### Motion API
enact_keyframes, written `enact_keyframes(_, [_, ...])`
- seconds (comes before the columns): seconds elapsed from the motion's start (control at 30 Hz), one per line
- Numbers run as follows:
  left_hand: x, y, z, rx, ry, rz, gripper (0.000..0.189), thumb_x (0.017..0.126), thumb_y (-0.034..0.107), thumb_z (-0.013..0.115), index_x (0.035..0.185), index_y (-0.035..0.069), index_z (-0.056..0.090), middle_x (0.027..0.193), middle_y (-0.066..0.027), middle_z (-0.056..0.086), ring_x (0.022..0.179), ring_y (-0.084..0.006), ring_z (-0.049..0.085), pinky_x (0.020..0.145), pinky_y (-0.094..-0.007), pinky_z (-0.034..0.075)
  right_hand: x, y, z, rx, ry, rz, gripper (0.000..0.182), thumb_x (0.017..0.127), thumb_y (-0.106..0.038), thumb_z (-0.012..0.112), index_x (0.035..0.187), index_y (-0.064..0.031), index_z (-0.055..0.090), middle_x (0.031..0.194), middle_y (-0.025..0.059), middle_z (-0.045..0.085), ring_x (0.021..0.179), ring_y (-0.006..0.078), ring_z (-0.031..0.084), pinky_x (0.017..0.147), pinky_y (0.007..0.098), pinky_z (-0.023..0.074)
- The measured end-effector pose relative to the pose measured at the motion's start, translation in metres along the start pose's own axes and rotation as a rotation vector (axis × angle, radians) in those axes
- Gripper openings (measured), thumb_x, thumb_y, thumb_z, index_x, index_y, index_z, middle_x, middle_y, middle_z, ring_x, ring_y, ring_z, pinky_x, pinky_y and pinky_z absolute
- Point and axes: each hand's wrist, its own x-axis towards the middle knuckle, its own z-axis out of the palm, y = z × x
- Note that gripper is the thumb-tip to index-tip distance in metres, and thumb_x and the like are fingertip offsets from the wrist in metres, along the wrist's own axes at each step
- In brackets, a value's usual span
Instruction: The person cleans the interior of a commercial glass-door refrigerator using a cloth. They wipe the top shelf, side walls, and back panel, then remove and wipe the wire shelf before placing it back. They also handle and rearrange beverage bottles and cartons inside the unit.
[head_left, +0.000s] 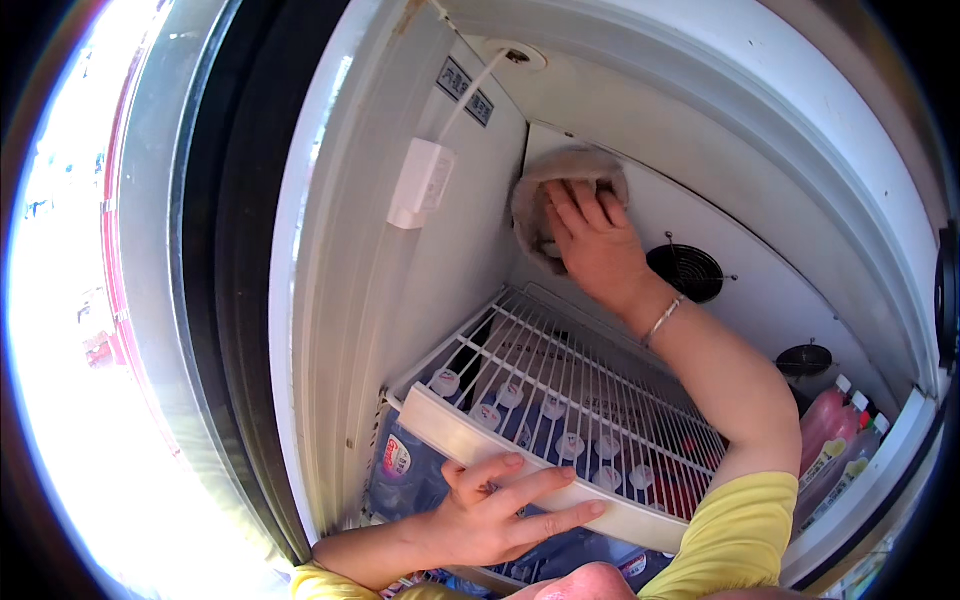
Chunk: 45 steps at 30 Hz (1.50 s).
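Note:
High inside a white drinks cooler, my right hand (600, 240) is on a crumpled grey cloth (536, 210), its fingers pressed into the folds. The cloth lies against the cooler's back wall (645, 202), close to the left inner corner. Lower down, my left hand (495, 517) rests with spread fingers on the white front strip (630, 517) of a wire shelf (585, 360). The left palm holds nothing that I can see. A thin bracelet (664, 321) circles the right wrist.
Capped bottles (510, 394) and a cardboard box (525, 345) stand beneath the shelf. Pink drink bottles (825, 420) are at the right. Two round black fan grilles (686, 272) mark the back wall. A white plastic box (424, 184) with a cable hangs on the left wall, beside the door frame (360, 225).

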Motion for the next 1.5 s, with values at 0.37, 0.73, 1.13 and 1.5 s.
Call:
enact_keyframes(0.37, [0.004, -0.006, 0.0, -0.017, -0.039, 0.061, 0.048, 0.071, 0.028, 0.073, 0.117, 0.039, 0.069, 0.119, 0.0073, 0.057, 0.113, -0.0161, 0.038, 0.094, -0.0339, 0.024, -0.126, -0.025, 0.008, 0.512, -0.477, -0.314, 0.024, 0.079, -0.021, 0.057, 0.098, -0.0095, 0.066, 0.107, 0.0102, 0.063, 0.097, 0.0244, 0.057, 0.08, 0.0358, 0.0484])
enact_keyframes(0.73, [0.005, -0.008, -0.003, 0.095, -0.044, 0.113, 0.046, 0.07, 0.03, 0.075, 0.114, 0.043, 0.069, 0.113, 0.003, 0.051, 0.117, -0.0202, 0.034, 0.1, -0.0359, 0.025, -0.137, 0.074, -0.095, 0.318, -0.309, -0.149, 0.021, 0.068, -0.025, 0.062, 0.084, -0.0133, 0.057, 0.095, 0.0043, 0.057, 0.092, 0.0243, 0.055, 0.074, 0.0407, 0.0467])
enact_keyframes(1.13, [0.001, -0.003, -0.001, 0.099, -0.061, 0.072, 0.048, 0.073, 0.023, 0.071, 0.116, 0.043, 0.068, 0.123, 0.0046, 0.055, 0.128, -0.0257, 0.029, 0.107, -0.0368, 0.024, -0.244, 0.103, -0.11, 0.05, -0.725, -0.133, 0.021, 0.075, -0.018, 0.059, 0.095, -0.0128, 0.062, 0.104, 0.0043, 0.058, 0.097, 0.0241, 0.057, 0.077, 0.0369, 0.0515])
enact_keyframes(1.5, [-0.003, -0.006, -0.003, 0.162, -0.112, 0.135, 0.045, 0.077, 0.024, 0.064, 0.117, 0.043, 0.068, 0.121, 0.0019, 0.055, 0.126, -0.0249, 0.029, 0.107, -0.0396, 0.021, -0.292, 0.06, -0.064, 0.14, -1.683, 0.496, 0.031, 0.083, -0.008, 0.059, 0.113, -0.0081, 0.067, 0.114, 0.0171, 0.067, 0.104, 0.0344, 0.066, 0.086, 0.0421, 0.0547])
